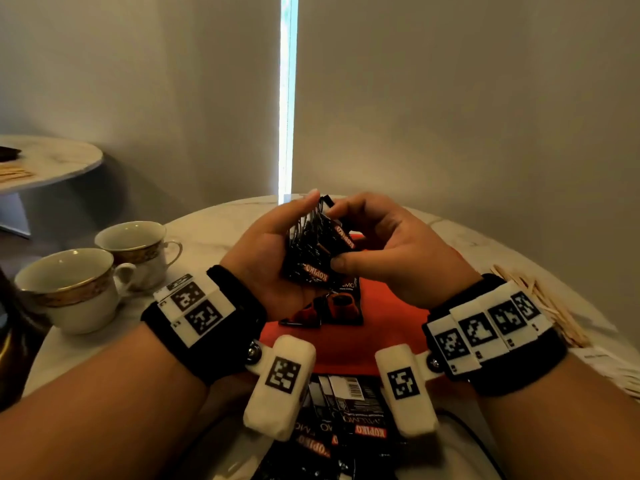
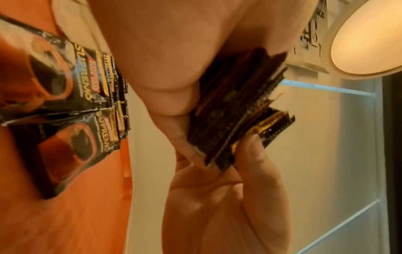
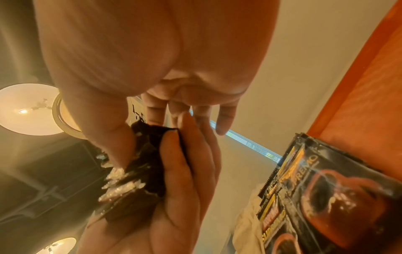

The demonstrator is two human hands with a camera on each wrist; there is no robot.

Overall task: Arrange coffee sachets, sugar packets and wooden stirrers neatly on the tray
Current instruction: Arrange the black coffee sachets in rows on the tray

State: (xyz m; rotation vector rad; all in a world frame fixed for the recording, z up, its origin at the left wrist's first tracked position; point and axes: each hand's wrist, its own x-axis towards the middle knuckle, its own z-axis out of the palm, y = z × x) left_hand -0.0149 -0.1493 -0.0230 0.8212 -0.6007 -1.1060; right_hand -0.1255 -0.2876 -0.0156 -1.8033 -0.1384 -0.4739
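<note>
A stack of black Kopiko coffee sachets (image 1: 311, 251) stands on edge between both hands, above the red tray (image 1: 346, 344). My left hand (image 1: 277, 244) cups the stack from the left, thumb up along its far end. My right hand (image 1: 363, 237) pinches it from the right with thumb and fingertips. In the left wrist view the stack (image 2: 234, 110) shows its fanned edges. In the right wrist view the stack (image 3: 139, 163) lies against the left palm. Two joined sachets (image 1: 332, 306) lie flat on the tray under the hands. Wooden stirrers (image 1: 547, 306) lie in a loose heap on the table at right.
Two gold-rimmed cups (image 1: 69, 289) (image 1: 138, 251) stand on the round marble table (image 1: 207, 233) left of the tray. More coffee sachets (image 1: 339, 420) lie near the table's front edge. A second small table (image 1: 52, 161) stands back left.
</note>
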